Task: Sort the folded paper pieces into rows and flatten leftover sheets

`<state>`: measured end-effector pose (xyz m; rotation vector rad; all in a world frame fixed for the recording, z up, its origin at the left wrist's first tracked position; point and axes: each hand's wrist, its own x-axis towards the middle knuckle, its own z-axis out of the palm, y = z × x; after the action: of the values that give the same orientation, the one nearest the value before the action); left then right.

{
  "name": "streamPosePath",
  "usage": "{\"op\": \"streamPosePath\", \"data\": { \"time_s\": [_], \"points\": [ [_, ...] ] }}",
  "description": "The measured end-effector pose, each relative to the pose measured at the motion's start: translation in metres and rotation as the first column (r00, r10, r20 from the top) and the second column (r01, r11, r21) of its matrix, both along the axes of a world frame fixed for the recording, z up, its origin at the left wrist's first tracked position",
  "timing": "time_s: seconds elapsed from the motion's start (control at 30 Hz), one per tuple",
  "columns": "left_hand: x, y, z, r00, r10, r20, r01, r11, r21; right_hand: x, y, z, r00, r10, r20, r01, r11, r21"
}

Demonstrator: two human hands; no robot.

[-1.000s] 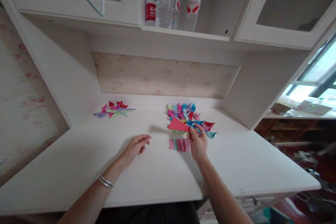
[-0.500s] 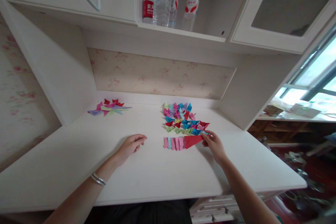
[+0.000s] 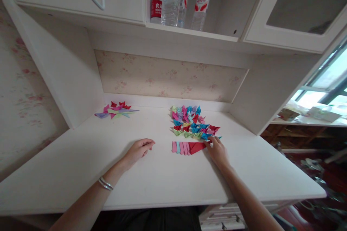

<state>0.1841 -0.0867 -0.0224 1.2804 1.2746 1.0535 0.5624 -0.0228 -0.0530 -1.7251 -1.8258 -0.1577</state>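
Note:
My right hand (image 3: 217, 151) rests at the right end of a row of folded papers, its fingers closed on the narrow tip of a red folded paper (image 3: 195, 147). Left of the red piece, and in line with it, lie several pink folded strips (image 3: 182, 148) and one light blue strip (image 3: 178, 147). Just behind this row stand several rows of small coloured paper cranes (image 3: 187, 126), close to my fingers. My left hand (image 3: 139, 150) lies on the table to the left, fingers curled together, with nothing visible in it.
At the back left of the white table (image 3: 151, 184) is a loose pile of folded papers (image 3: 116, 111). Overhead, an open shelf holds several plastic bottles (image 3: 200, 11) between cabinet doors. A white cable loop (image 3: 94, 1) hangs at the upper left.
My right hand has moved slightly left and down with the red folded paper, which now lies closer against the pink strips. The left hand stays resting on the table.

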Motion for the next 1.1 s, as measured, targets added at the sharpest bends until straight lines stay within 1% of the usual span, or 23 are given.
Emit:
{"op": "streamPosePath", "data": {
  "time_s": [0.13, 0.27, 0.37, 0.5, 0.57, 0.63, 0.73, 0.87, 0.93, 1.0, 1.03, 1.07, 1.1],
  "points": [
    [0.0, 0.0, 0.001, 1.0, -0.005, -0.012, 0.005, 1.0, 0.002, -0.003, -0.007, 0.005, 0.995, -0.077, 0.065, 0.079, 0.996, -0.036],
    [0.0, -0.001, 0.001, 1.0, -0.004, -0.024, 0.004, 1.0, 0.005, -0.003, -0.009, 0.007, 0.992, -0.12, 0.041, 0.123, 0.99, -0.063],
    [0.0, -0.001, 0.0, 1.0, -0.007, -0.009, 0.007, 1.0, 0.003, -0.001, -0.008, 0.005, 0.993, -0.117, -0.001, 0.116, 0.99, -0.08],
    [-0.001, -0.001, 0.0, 1.0, -0.012, -0.008, 0.012, 1.0, 0.008, 0.002, -0.006, 0.001, 0.996, -0.081, -0.042, 0.079, 0.996, -0.033],
    [0.0, -0.001, 0.0, 1.0, -0.015, -0.014, 0.015, 1.0, 0.011, 0.002, -0.006, 0.001, 0.997, -0.057, -0.06, 0.056, 0.998, -0.029],
    [0.0, -0.001, -0.001, 1.0, -0.012, -0.018, 0.012, 1.0, 0.021, 0.002, -0.007, 0.002, 0.997, -0.044, -0.07, 0.039, 0.997, -0.065],
    [0.0, -0.002, -0.002, 1.0, 0.003, -0.02, -0.002, 0.999, 0.036, 0.0, -0.011, 0.003, 0.997, -0.058, -0.054, 0.05, 0.988, -0.145],
    [-0.007, 0.004, -0.002, 0.999, -0.023, -0.024, 0.023, 1.0, -0.001, 0.0, -0.013, 0.003, 0.998, -0.055, -0.016, 0.05, 0.976, -0.214],
    [-0.017, 0.015, -0.002, 0.994, -0.015, -0.11, 0.015, 1.0, -0.001, 0.0, -0.014, 0.004, 0.998, -0.048, -0.047, 0.034, 0.968, -0.249],
    [-0.032, 0.032, -0.001, 0.958, 0.042, -0.284, -0.024, 0.997, 0.068, 0.001, -0.014, 0.008, 0.991, -0.054, -0.124, 0.016, 0.957, -0.288],
    [-0.042, 0.042, -0.001, 0.915, 0.087, -0.395, -0.037, 0.991, 0.131, 0.002, -0.014, 0.009, 0.983, -0.062, -0.172, 0.007, 0.953, -0.303],
    [-0.053, 0.054, 0.001, 0.855, 0.138, -0.5, -0.043, 0.979, 0.197, 0.002, -0.014, 0.011, 0.973, -0.075, -0.22, 0.002, 0.95, -0.313],
    [-0.064, 0.066, 0.003, 0.777, 0.192, -0.599, -0.035, 0.964, 0.264, 0.003, -0.013, 0.013, 0.961, -0.088, -0.262, -0.001, 0.948, -0.32]
  ]
}}
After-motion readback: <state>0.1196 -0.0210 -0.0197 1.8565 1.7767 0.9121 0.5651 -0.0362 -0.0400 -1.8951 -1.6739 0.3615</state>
